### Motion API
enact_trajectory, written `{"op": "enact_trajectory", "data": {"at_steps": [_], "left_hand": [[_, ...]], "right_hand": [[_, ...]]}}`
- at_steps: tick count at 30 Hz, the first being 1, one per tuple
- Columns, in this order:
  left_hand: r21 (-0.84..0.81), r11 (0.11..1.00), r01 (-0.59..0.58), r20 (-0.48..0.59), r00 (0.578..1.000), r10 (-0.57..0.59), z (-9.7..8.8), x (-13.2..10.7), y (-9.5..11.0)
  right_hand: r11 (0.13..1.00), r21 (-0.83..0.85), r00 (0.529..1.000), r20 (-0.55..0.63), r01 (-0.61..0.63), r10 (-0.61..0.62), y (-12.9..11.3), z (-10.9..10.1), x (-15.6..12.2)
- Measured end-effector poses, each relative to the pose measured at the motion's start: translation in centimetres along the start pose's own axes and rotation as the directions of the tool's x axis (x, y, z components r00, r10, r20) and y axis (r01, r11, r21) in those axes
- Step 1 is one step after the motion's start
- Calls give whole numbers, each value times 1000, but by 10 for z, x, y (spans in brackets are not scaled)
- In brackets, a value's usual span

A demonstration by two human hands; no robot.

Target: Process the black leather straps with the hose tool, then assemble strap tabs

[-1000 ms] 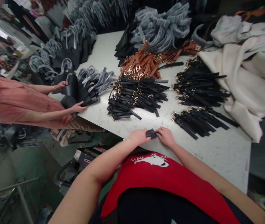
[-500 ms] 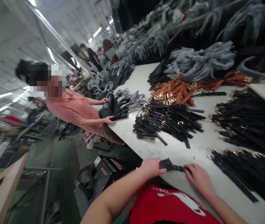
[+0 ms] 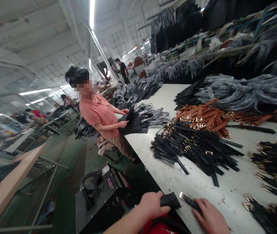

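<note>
My left hand [image 3: 151, 205] is closed on a small black leather piece [image 3: 169, 200] at the near edge of the white table [image 3: 196, 185]. My right hand [image 3: 210, 218] lies curled over a black strap with a metal buckle end [image 3: 189, 201], just right of the piece; its fingertips are partly hidden. A heap of black buckled straps [image 3: 194, 148] lies further up the table, with a pile of brown straps [image 3: 201, 115] behind it.
A person in a salmon shirt [image 3: 99, 113] stands at the table's left side handling black bags [image 3: 134, 122]. More black straps [image 3: 274, 162] lie at right, grey-wrapped handles [image 3: 238, 92] at the back. A machine [image 3: 99, 191] sits on the floor by the table edge.
The camera has tilted upward, showing the hall and the co-worker. My hands have drawn slightly apart, the left keeping the black piece, the right on the strap.
</note>
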State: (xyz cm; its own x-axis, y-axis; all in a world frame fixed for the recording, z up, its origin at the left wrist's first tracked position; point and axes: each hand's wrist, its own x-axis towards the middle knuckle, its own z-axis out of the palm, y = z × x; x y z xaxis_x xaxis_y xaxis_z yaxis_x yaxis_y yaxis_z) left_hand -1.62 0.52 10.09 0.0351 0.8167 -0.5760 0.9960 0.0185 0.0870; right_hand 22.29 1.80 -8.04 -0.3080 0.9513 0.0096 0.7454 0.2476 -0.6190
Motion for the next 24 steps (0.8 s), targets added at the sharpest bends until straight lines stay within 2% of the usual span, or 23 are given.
{"op": "enact_trajectory", "data": {"at_steps": [2, 6, 10, 19, 24], "left_hand": [[-6, 1000, 9, -9, 1000, -9, 4, -5, -3], [-25, 999, 23, -18, 1000, -24, 10, -12, -4], [-51, 998, 34, -25, 999, -36, 12, -17, -5], [-70, 997, 37, -50, 998, -40, 10, -22, -9], [-109, 993, 50, -30, 998, -53, 11, -26, -11]], "right_hand": [[1000, -3, 1000, 21, 8, -8, -7, 3, 3], [991, 92, 993, 73, -96, 90, -12, 9, 7], [979, 158, 990, 75, -126, 116, -11, 7, 6], [967, -3, 964, 84, -254, 253, -42, -6, 14], [964, -20, 961, 79, -265, 266, -45, -7, 18]]}}
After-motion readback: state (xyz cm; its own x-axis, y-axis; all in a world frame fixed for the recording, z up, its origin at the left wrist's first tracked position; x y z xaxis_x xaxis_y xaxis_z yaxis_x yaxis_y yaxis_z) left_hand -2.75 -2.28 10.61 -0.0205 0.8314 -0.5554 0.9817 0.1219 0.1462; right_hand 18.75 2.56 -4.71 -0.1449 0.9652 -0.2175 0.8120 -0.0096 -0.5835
